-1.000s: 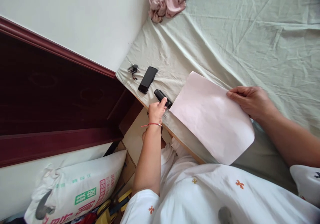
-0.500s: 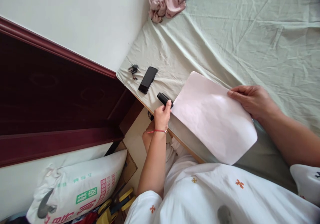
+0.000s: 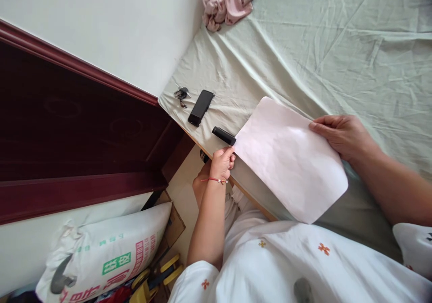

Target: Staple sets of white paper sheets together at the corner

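A pale pinkish-white sheet of paper (image 3: 290, 159) with rounded corners is held above the near edge of the bed. My right hand (image 3: 344, 136) pinches its far right edge between thumb and fingers. Close to the opposite left corner, my left hand (image 3: 223, 161) has its fingers closed, the thumb and fingertip pinching at that corner. A black stapler (image 3: 223, 135) lies just beyond those fingertips, one end touching or overlapping the paper's corner. A red cord bracelet (image 3: 218, 180) circles my left wrist.
On the green bed sheet (image 3: 337, 60) lie a black phone (image 3: 200, 108) and a bunch of keys (image 3: 181, 94). Pink cloth (image 3: 229, 3) is heaped against the wall. A dark red headboard-like panel (image 3: 74, 127) and a printed white sack (image 3: 108, 253) stand at the left.
My left hand has come off the stapler and dropped slightly toward me, its thumb now at the paper's corner. The stapler stays on the bed. My right hand keeps its hold.
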### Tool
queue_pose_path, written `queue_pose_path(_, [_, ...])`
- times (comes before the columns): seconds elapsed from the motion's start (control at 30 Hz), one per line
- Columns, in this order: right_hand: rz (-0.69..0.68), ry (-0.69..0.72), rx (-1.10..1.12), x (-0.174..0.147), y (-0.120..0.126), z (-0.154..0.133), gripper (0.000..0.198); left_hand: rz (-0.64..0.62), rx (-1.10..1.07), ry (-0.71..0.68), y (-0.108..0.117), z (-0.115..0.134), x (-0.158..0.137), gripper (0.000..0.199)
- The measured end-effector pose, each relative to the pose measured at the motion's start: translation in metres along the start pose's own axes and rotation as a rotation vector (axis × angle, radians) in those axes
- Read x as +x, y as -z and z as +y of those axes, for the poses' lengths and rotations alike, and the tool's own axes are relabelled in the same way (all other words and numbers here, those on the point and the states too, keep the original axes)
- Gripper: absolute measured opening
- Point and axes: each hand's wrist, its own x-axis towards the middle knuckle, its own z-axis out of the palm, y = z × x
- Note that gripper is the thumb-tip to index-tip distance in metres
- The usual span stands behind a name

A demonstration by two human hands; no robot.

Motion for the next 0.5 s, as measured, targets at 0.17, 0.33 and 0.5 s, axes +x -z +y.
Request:
queue_pose_path(0.17, [0.034, -0.064, 0.010, -0.004, -0.004, -0.005, 0.026, 0.031, -0.049, 0.022, -0.001, 0.003, -0.001, 0.030])
queue_pose_path(0.33, [0.041, -0.020, -0.040, -0.004, -0.003, -0.003, 0.028, 0.065, -0.016, 0.011, -0.004, 0.000, 0.003, 0.026])
queue_pose_path(0.5, [0.024, -0.001, -0.112, -0.003, 0.000, -0.003, 0.028, 0.235, 0.097, -0.282, -0.004, -0.016, 0.006, 0.019])
